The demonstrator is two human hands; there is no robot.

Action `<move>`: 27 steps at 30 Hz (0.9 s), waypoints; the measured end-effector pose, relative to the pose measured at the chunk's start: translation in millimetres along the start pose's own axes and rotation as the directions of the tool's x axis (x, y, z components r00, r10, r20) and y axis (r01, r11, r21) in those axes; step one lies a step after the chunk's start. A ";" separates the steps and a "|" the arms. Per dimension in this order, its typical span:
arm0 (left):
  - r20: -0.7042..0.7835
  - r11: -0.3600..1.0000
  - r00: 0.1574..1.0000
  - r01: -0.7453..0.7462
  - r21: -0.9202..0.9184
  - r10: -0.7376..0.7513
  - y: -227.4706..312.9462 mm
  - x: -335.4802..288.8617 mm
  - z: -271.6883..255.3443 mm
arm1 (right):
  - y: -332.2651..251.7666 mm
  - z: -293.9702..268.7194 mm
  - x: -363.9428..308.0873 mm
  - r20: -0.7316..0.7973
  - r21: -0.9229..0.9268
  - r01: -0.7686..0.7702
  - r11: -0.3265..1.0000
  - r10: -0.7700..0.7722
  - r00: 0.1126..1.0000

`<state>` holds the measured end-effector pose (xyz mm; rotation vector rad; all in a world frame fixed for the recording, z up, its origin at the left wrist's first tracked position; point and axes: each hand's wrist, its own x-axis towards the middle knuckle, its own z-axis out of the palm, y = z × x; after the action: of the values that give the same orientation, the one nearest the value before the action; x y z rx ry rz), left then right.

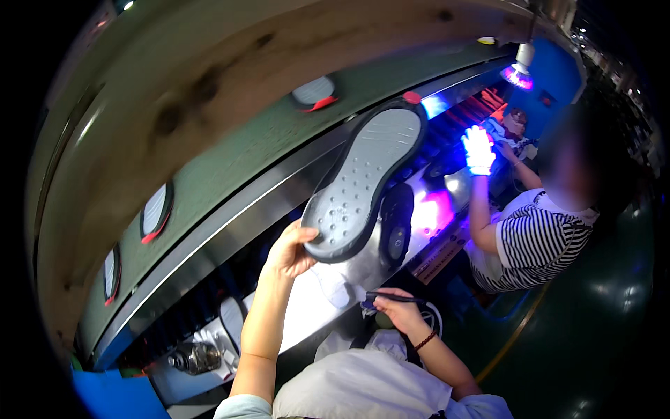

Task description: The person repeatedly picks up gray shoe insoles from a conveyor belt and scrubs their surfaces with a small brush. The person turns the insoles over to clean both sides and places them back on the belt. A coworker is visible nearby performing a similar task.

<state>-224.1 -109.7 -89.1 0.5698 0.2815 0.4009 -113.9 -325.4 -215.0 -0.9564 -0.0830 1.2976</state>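
My left hand (290, 250) grips a shoe sole (366, 167) by its near end, thumb on the inner face. The sole is held up at a tilt, its grey studded inside toward me, with a black rim and a red patch at the far end. Lower right, my right hand (401, 309) is closed around a dark-handled brush (391, 297), whose pale tip points left toward the white tabletop (307, 307). Beside the raised sole a second, dark sole (396, 227) rests on the table. The brush and the raised sole are apart.
Beyond the table runs a green conveyor belt (230, 153) carrying several soles, including one with a red end (314, 92). A glass jar (199, 357) stands lower left. To the right a co-worker's gloved hand (479, 150) glows under a purple lamp (518, 73).
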 end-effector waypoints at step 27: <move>-0.165 0.946 0.949 -0.292 -0.142 0.268 -45.4 -236.1 -48.3 | 46.1 183.5 -16.3 0.413 -0.123 0.205 0.971 -0.138 0.900</move>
<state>-437.8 -226.3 -119.4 0.4189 0.3032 0.7375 -255.4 -240.2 -121.2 -0.7851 -0.5911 1.3192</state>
